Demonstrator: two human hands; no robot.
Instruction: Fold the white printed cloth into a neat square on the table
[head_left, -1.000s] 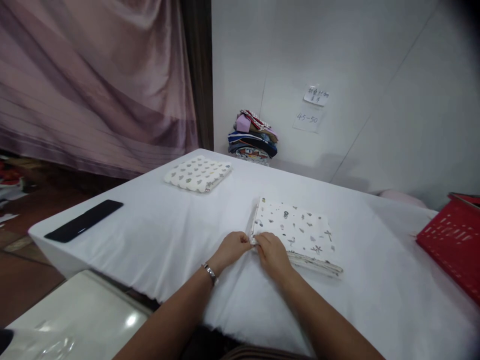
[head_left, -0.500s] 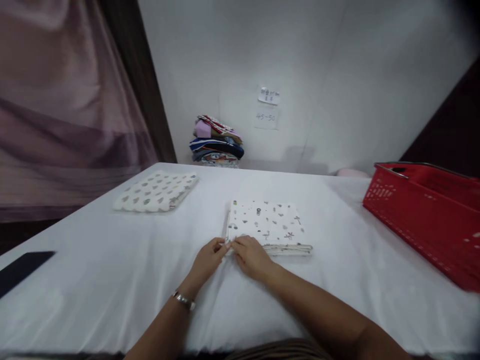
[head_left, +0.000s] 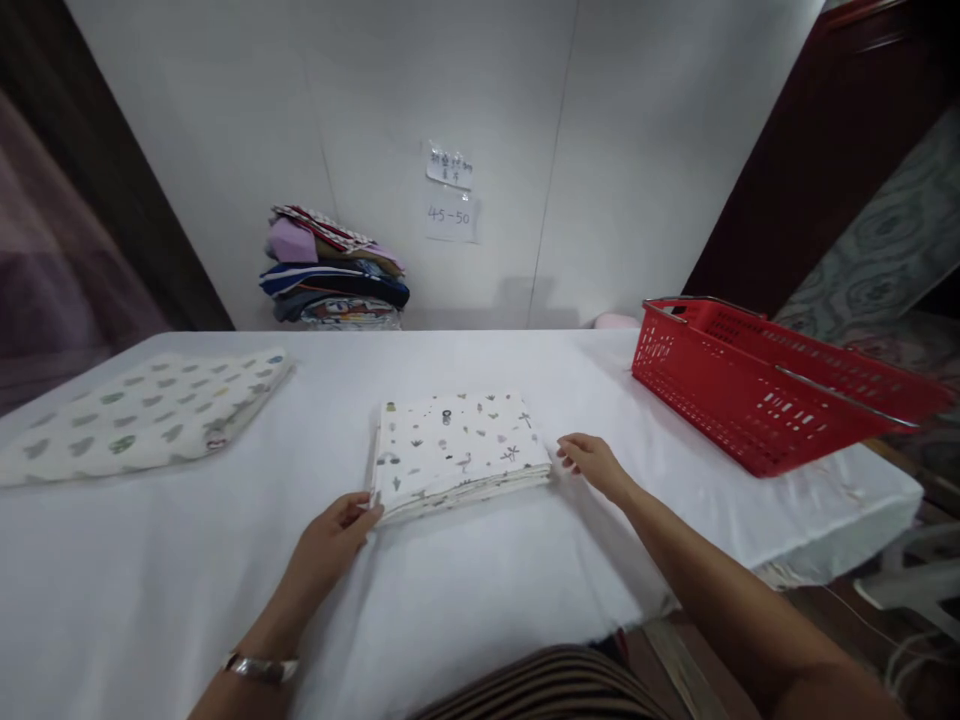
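Note:
A folded white cloth (head_left: 457,445) printed with small dark figures lies flat in the middle of the white table (head_left: 480,580). My left hand (head_left: 330,540) pinches its near left corner, fingers closed on the edge. At the cloth's right edge my right hand (head_left: 592,462) rests with fingers loosely stretched, the tips touching or nearly touching the cloth. A metal bracelet (head_left: 259,668) is on my left wrist.
A second folded cloth with coloured spots (head_left: 142,412) lies at the far left. A red plastic basket (head_left: 757,385) stands at the right. A pile of folded fabrics (head_left: 330,270) sits against the back wall under two paper notes (head_left: 450,195). The table's right edge drops off near the basket.
The view has swung to the right. My hands, together at the cloth's near left corner before, have parted: the right one moved to the cloth's right edge, the left stays at the corner.

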